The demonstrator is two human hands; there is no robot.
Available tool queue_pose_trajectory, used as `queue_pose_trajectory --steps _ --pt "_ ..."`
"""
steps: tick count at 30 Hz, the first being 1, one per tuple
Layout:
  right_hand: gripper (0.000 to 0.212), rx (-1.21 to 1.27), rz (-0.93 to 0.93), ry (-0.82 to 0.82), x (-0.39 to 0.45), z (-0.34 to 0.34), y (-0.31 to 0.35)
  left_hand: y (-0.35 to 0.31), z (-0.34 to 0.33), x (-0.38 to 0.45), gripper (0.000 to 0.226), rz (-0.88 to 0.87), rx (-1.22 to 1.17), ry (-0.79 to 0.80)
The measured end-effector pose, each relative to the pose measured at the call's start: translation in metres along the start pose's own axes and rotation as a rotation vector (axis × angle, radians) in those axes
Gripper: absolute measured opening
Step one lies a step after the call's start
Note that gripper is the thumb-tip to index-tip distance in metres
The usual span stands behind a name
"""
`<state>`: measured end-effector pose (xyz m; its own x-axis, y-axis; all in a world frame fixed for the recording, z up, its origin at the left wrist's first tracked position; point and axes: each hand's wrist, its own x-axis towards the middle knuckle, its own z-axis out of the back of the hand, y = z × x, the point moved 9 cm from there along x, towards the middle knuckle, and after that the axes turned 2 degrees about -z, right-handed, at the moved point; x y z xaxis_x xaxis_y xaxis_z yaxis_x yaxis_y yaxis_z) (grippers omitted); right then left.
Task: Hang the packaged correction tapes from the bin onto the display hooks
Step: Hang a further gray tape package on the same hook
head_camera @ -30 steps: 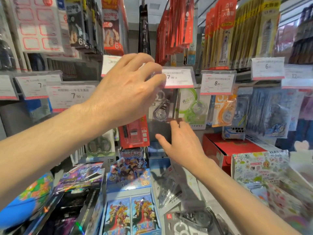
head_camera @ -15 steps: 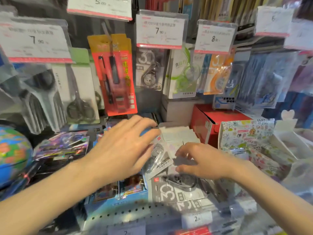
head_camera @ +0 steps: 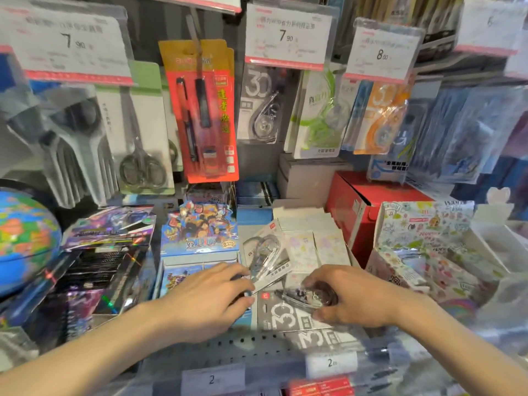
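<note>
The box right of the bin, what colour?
Red, with a white end flap; the box shows in the head view.

A grey perforated shelf carries the goods, with price tags clipped along its front edge. On it, from the left, stand a globe, holographic card packs in dark trays and a blue cartoon card box. In the middle lie packaged correction tapes — one grey card marked 30 flat, another pack tilted above it — beside pale sticker sheets. Further right sit a red box and a sticker display box with doodle print.
</note>
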<state>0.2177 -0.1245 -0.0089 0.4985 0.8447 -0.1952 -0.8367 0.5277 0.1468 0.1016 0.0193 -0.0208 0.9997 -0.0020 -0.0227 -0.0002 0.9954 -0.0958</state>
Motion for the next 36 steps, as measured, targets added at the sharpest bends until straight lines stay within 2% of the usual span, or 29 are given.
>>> queue_pose_trajectory --steps 8,15,18,21,25,29,33,36 --pt "0.050 -0.063 -0.043 -0.014 -0.016 0.029 -0.003 -0.001 0.007 0.001 0.044 -0.032 0.020 -0.043" --pt "0.056 0.001 -0.079 -0.286 -0.031 0.081 -0.012 0.004 0.030 -0.003 0.041 -0.053 0.033 -0.197" --pt "0.067 0.123 -0.086 -0.478 -0.031 0.103 -0.015 0.002 0.064 -0.010 0.034 -0.068 0.141 -0.379" --pt "0.066 0.215 -0.090 -0.686 -0.032 0.122 -0.012 0.007 0.094 -0.015 0.041 -0.051 0.149 -0.449" --pt "0.067 0.272 -0.109 -0.863 -0.034 0.142 0.001 -0.003 0.158 -0.029 0.045 -0.090 0.311 -0.676" --pt "0.069 0.347 -0.116 -0.967 -0.033 0.155 0.009 -0.024 0.216 -0.044 0.045 -0.130 0.545 -0.868" --pt "0.070 0.401 -0.119 -1.018 -0.033 0.165 0.013 -0.048 0.258 -0.057 0.032 -0.237 0.724 -1.100" --pt "0.071 0.430 -0.125 -1.045 -0.034 0.170 0.015 -0.056 0.281 -0.057 0.030 -0.254 0.853 -1.155"
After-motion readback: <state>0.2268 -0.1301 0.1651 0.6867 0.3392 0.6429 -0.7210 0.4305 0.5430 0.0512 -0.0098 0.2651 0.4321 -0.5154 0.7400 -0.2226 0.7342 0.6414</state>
